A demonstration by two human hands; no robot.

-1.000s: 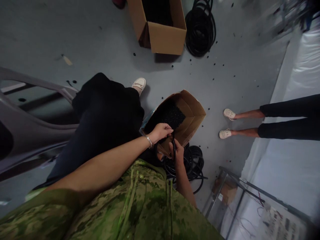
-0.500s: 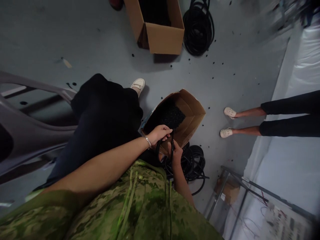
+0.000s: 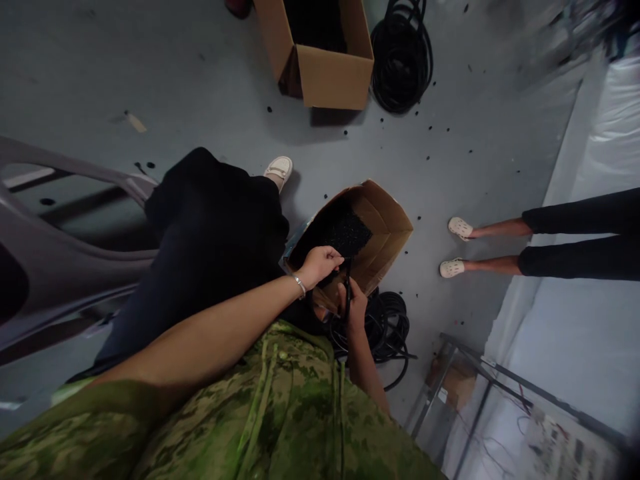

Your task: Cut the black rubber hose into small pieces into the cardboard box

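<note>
My left hand is closed in a pinch over the near rim of an open cardboard box. What its fingertips hold is too small to make out. Just to the right, my right hand wraps round a thin black piece that stands up between the two hands; whether it is tubing or a tool is unclear. Inside the box lies a heap of small black pieces. Beside the box, partly behind my right hand, sits a coil of black tubing.
Another cardboard box with dark contents and a second black coil are ahead. A person's shoes show at the right, near a metal frame. A grey chair is at the left. Black bits dot the floor.
The black loop beside my left hand no longer shows. My left hand stays pinched near the box rim, and my right hand has shifted very slightly. The whole view has moved a little.
</note>
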